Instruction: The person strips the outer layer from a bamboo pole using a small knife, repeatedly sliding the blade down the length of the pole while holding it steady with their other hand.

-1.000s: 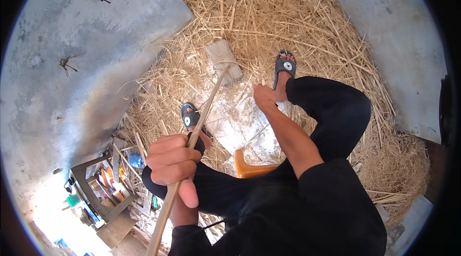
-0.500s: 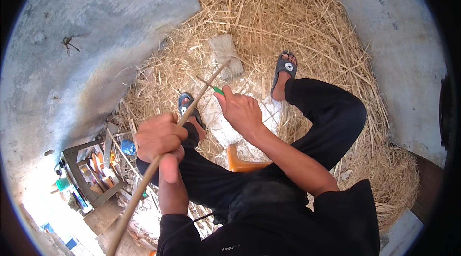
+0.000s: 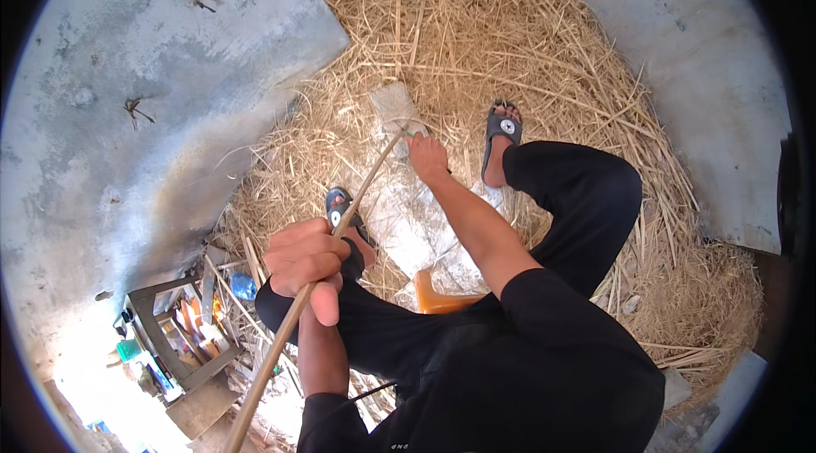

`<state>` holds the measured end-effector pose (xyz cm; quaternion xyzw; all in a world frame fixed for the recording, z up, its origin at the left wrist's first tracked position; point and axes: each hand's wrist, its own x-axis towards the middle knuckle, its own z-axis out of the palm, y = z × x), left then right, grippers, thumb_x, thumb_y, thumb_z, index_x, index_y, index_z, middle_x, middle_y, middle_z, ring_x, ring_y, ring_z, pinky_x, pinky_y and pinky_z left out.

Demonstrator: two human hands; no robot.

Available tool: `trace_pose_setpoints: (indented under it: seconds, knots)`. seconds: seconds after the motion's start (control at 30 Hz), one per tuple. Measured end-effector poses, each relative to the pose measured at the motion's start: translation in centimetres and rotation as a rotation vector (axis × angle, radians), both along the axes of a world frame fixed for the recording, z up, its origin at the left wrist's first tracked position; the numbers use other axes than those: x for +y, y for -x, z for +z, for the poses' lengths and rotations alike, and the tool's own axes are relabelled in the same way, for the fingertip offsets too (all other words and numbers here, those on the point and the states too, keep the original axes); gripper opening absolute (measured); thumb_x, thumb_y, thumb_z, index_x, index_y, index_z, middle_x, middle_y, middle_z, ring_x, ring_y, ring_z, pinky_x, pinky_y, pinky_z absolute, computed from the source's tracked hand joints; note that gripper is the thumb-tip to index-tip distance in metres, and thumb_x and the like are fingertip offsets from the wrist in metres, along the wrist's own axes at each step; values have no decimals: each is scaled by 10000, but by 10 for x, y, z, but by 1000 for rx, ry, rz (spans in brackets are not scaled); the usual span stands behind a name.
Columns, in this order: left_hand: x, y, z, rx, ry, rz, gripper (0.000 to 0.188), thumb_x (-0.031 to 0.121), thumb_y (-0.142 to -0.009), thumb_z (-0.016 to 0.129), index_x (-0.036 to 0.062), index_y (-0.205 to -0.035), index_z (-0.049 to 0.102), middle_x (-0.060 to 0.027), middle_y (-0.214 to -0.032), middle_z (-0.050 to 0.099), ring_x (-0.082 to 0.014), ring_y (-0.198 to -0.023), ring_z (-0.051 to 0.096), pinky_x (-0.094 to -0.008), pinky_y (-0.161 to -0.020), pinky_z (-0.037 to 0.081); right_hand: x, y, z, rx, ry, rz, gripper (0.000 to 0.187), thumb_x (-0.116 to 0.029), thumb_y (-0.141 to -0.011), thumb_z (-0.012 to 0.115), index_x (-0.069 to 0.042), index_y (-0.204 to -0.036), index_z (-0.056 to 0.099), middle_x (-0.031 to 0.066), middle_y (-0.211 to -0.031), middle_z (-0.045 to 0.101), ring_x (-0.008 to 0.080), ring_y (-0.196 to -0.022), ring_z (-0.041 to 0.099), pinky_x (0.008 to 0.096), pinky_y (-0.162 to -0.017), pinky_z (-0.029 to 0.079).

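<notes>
I sit low on an orange stool [image 3: 438, 298] over a heap of straw [image 3: 476, 53]. My left hand [image 3: 310, 264] is closed around a long thin wooden stick [image 3: 367, 181] that slants up toward a pale flat block [image 3: 393, 106] lying on the straw. My right hand [image 3: 427, 155] is stretched forward at the stick's far tip, next to the block, its fingers closed on a small green-handled thing that is mostly hidden. A white woven sack [image 3: 416, 219] lies between my sandalled feet [image 3: 501, 134].
Grey concrete floor [image 3: 144, 87] lies to the left and at the far right. A small dark wooden rack [image 3: 174, 334] holding coloured items stands at lower left, beside loose sticks. Straw covers the ground ahead and to the right.
My right hand has reached forward from near my knee to the stick's tip by the block. My left hand has shifted slightly along the stick, which now points more steeply toward the block.
</notes>
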<state>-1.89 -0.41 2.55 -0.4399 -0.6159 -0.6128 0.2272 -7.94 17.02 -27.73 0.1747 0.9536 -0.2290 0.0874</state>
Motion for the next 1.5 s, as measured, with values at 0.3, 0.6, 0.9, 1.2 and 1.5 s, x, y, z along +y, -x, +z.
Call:
trace_pose_setpoints:
  seconds: [0.3,0.6,0.9,1.2,1.5]
  knots:
    - [-8,6,1,-36,20,-17,634,625,-859,408,52,-589,408,-35,-421,407,-118,-367,268,-255,-345,218,4,24,-48,-67,276,-22,481,-457,-986,315,-38,-988,549,134,-694,610,292,-599,618,415,-564,497]
    - [-11,12,-1,-70,-36,9,623,632,-850,414,57,-609,405,-27,-424,396,-116,-361,260,-256,-340,214,55,-27,-34,247,600,-95,505,-484,-975,317,-35,-982,548,166,-613,564,337,-554,577,426,-550,468]
    - [-2,9,0,-34,40,-89,637,678,-828,392,71,-634,410,-39,-431,413,-119,-344,229,-252,-323,204,10,-21,10,-39,144,4,398,-389,-980,342,-38,-1037,519,257,-773,636,422,-764,639,513,-687,495]
    - [-9,21,2,14,78,-211,529,517,-888,507,43,-657,473,-81,-497,523,-138,-351,296,-257,-312,270,20,-19,-4,-13,88,40,370,-389,-973,372,-46,-1002,509,255,-739,635,420,-712,637,524,-623,489]
    - [-5,11,-3,-8,61,-203,632,668,-840,397,74,-626,420,-43,-436,443,-111,-334,225,-248,-308,202,19,-5,-48,-70,56,-62,390,-373,-973,365,-31,-1020,547,241,-820,648,402,-796,646,492,-697,510]
